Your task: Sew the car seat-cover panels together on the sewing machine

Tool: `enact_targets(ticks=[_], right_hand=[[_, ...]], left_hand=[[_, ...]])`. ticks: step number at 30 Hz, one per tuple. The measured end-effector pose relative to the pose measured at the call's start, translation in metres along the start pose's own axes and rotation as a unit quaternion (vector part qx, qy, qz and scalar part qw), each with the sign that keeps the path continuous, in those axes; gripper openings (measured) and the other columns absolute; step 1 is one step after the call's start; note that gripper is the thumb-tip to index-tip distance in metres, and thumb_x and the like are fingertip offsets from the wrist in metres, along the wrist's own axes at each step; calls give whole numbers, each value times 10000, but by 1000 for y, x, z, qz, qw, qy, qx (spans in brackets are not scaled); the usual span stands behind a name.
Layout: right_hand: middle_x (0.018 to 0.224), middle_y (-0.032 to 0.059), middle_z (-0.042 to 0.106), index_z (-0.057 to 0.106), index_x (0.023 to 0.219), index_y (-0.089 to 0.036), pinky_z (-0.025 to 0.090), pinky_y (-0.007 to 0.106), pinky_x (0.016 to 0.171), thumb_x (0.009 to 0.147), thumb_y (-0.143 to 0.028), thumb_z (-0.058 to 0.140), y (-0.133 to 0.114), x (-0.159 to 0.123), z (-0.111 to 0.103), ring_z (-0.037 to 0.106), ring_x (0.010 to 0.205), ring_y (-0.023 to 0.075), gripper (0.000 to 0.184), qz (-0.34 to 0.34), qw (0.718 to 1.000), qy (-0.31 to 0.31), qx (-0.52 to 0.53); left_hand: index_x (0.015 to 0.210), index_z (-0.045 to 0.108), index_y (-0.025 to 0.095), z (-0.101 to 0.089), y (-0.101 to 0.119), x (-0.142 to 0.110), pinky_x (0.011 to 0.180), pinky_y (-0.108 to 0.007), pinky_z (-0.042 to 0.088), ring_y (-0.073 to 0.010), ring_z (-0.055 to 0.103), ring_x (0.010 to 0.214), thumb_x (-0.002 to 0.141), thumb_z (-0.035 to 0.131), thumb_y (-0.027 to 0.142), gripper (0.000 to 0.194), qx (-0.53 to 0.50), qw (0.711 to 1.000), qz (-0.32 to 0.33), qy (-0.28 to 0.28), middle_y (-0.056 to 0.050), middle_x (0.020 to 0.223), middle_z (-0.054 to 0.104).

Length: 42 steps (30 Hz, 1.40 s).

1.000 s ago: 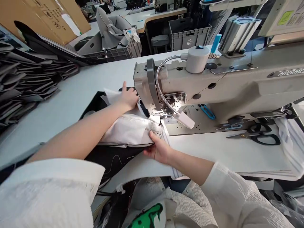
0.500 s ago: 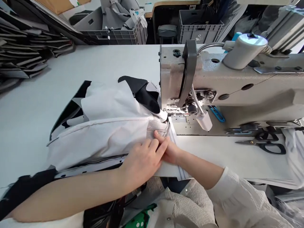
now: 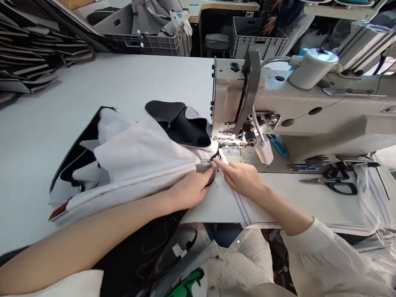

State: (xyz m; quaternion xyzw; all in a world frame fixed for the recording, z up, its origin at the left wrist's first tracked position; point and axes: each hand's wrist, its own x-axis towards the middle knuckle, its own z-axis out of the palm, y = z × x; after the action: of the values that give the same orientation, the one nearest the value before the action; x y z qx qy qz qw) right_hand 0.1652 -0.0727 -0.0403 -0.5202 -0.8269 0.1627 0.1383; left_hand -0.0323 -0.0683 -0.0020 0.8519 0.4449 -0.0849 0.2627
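A sewn fabric piece [image 3: 136, 152], white-backed with black parts, lies left of the sewing machine [image 3: 235, 95]. Its right end reaches the needle area. My left hand [image 3: 190, 192] is closed on the near edge of that end, its fingertips partly hidden by the fabric. My right hand [image 3: 244, 177] reaches in from the right; its index finger stretches out and touches the fabric by the presser foot, while the other fingers curl. Under this hand runs a white strip with blue stripes [image 3: 241, 208], which hangs over the table's front edge.
Black-handled scissors [image 3: 337, 185] lie right of my right hand. Blue thread snips [image 3: 278, 145] rest behind the machine's lamp [image 3: 264, 152]. Stacked dark pieces [image 3: 34, 53] stand at the far left. Beyond the table are grey crates [image 3: 167, 43] and another person's hand [image 3: 269, 25].
My right hand has come out from beneath my left and moved up and right, its index finger now extended at the fabric. The fabric's near side has shifted and its white layer is more raised.
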Motion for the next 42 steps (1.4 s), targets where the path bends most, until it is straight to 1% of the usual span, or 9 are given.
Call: enact_targets(ticks=[2, 6, 12, 14, 20, 24, 32, 37, 42], right_hand=[[768, 30, 661, 471, 1334, -333, 334, 243, 504, 841, -177, 419, 6, 9, 1, 583, 622, 154, 520, -14, 997, -20, -75], [795, 1, 684, 434, 1356, -345, 327, 243, 482, 812, -172, 440, 18, 16, 4, 573, 589, 151, 571, -50, 994, -58, -83], [856, 78, 629, 562, 1238, -224, 448, 286, 621, 903, -233, 346, 56, 9, 9, 577, 738, 194, 399, -11, 991, 114, -64], [854, 107, 607, 606, 1170, -182, 470, 335, 655, 923, -274, 329, 61, 14, 14, 566, 776, 232, 382, -8, 989, 124, -83], [982, 156, 606, 548, 1228, -128, 486, 413, 815, 896, -149, 335, 46, 32, 30, 542, 921, 262, 394, -99, 989, 106, -34], [979, 142, 613, 553, 1222, -139, 500, 384, 793, 903, -168, 385, 42, 30, 31, 551, 898, 244, 362, -125, 986, 111, -23], [1030, 109, 640, 613, 1144, -140, 471, 357, 802, 931, -230, 418, 40, 30, 25, 530, 857, 221, 302, -95, 983, 150, -55], [999, 80, 640, 626, 1117, -170, 456, 316, 775, 921, -237, 454, 40, 30, 24, 523, 848, 205, 269, -97, 978, 173, -67], [948, 95, 618, 639, 1062, -151, 440, 325, 769, 892, -216, 460, 40, 30, 26, 529, 840, 212, 255, -61, 977, 192, -73]], left_hand=[[1445, 222, 123, 0, 3, 5, 719, -304, 483, -241, 638, 897, 821, 377, 184, 645, -36, 999, -3, -13, -123, 1040, 658], [1414, 282, 110, -4, 9, 18, 690, -302, 479, -257, 637, 909, 758, 420, 180, 674, -43, 997, 1, -64, -161, 1129, 620], [1478, 102, 125, -13, 7, 19, 667, -276, 468, -226, 646, 853, 725, 414, 164, 815, -81, 993, -20, -79, -124, 1123, 632], [1480, 111, 146, -12, 4, 16, 675, -264, 467, -210, 637, 866, 728, 401, 166, 806, -115, 991, -10, -63, -104, 1165, 615], [1479, 123, 164, -5, -3, 16, 672, -243, 471, -200, 617, 905, 722, 389, 169, 802, -165, 985, 15, -41, -69, 1130, 624], [1481, 105, 159, -2, -1, 21, 608, -248, 464, -194, 625, 815, 720, 385, 169, 811, -150, 988, 3, -47, -85, 1076, 636], [1465, 175, 142, -10, 4, 42, 809, -313, 470, -267, 567, 1099, 746, 412, 167, 757, -87, 995, -39, -27, -142, 1307, 525], [1475, 126, 149, -16, 14, 42, 735, -322, 477, -277, 622, 972, 805, 389, 217, 723, -11, 997, -72, -19, -159, 1171, 606], [1477, 73, 100, -23, 25, 20, 646, -327, 471, -277, 645, 794, 840, 377, 268, 726, 68, 987, -103, -98, -148, 941, 669]])
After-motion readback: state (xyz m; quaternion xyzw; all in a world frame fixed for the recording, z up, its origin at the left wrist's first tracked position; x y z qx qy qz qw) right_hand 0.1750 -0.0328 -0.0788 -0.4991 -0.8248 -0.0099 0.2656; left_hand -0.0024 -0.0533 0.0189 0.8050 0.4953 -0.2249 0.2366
